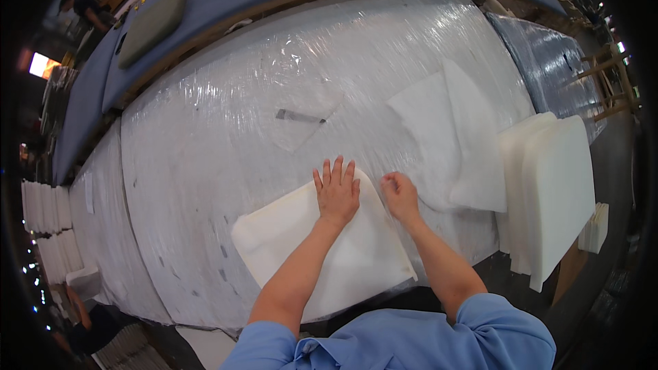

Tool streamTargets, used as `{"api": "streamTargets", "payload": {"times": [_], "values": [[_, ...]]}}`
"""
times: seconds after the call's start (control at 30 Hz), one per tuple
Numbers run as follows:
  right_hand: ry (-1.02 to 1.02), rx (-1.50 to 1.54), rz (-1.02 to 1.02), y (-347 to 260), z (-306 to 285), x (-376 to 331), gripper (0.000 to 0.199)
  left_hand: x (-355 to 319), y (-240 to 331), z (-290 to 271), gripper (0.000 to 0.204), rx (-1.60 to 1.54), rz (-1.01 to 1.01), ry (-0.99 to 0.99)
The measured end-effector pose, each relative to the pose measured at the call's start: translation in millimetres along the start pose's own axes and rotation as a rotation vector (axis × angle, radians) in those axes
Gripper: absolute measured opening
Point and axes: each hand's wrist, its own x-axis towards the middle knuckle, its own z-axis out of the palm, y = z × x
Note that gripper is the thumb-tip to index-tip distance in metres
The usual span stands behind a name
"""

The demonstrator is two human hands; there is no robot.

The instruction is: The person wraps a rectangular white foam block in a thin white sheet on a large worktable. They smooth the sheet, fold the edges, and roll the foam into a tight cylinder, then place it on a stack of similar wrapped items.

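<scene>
Foam pad (363, 253): flat at the near edge of the wrapped table (192, 151), likely for reach | left hand (337, 199): fingers spread on it, I judge to steady it | right hand (401, 199): fingers curled beside its edge; I can't tell whether gripping

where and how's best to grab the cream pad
Probably by the right edge of the cream pad, pinched from the right: it lies flat, that edge is uncovered, and the right hand is beside it, while the left hand rests on top.
</scene>
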Motion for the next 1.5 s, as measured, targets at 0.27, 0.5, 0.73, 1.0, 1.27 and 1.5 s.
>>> {"api": "streamTargets", "payload": {"times": [0.27,0.5,0.73,1.0,1.27,1.5], "values": [[-0.075,-0.179,-0.162,-7,13,-32,0.019,0,-5,18,0.062,0.048,0.048,-0.112],[-0.049,-0.02,-0.122,20,18,-18,0.013,-2,-7,18,0.071,0.062,0.019,-0.147],[0.172,0.266,0.285,67,-13,-15,0.009,-2,-10,17,0.069,0.045,0.02,-0.12],[-0.522,0.393,0.488,-17,17,88,0.023,0,-7,18,0.073,0.013,0.039,-0.096],[-0.483,-0.097,0.139,-5,48,94,0.032,-1,-13,20,0.08,0.006,0.004,-0.126],[-0.274,-0.197,-0.009,5,46,98,0.03,0,-12,20,0.083,0.021,0.026,-0.126]]}}
